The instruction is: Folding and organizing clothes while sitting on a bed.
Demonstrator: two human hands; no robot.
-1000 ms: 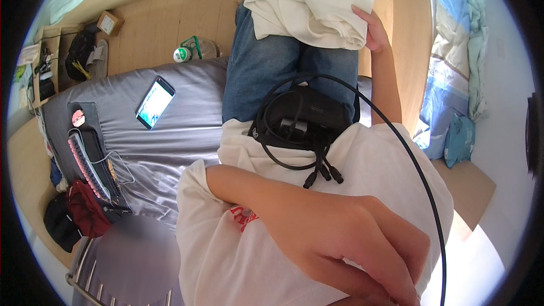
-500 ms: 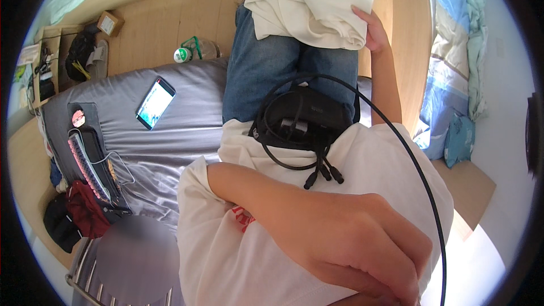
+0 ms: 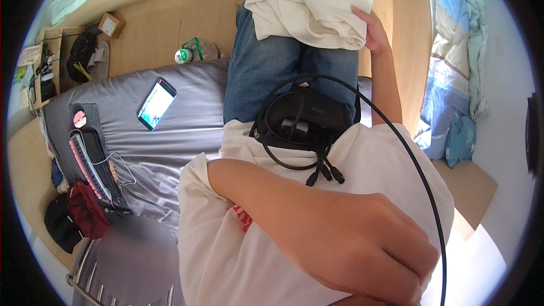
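Note:
A folded white cloth (image 3: pixel 306 5) lies across my knees, over blue jeans (image 3: pixel 263 71). At its right edge my right hand (image 3: pixel 375 31) grips it, a fingertip on top and the other fingers partly hidden. My left arm crosses my chest, over a white T-shirt (image 3: pixel 207 232). At the lower right, close to the camera, my left hand (image 3: pixel 379 243) is closed with its fingers curled under. Whatever those fingers hold or touch is hidden. In my lap sits a black pouch (image 3: pixel 306 116) with a looped black cable (image 3: pixel 405 150) and several plug ends.
A phone with a lit screen (image 3: pixel 157 103) lies on the grey sheet (image 3: pixel 187 136) to my left. Beyond it are a keyboard (image 3: pixel 90 167) and dark red fabric (image 3: pixel 88 212). A clear bottle (image 3: pixel 207 51) stands past the bed's edge. Blue bedding (image 3: pixel 445 90) is at the right.
My left hand has shifted slightly to the right, its fingers still curled. The right hand and the white cloth have stayed in place.

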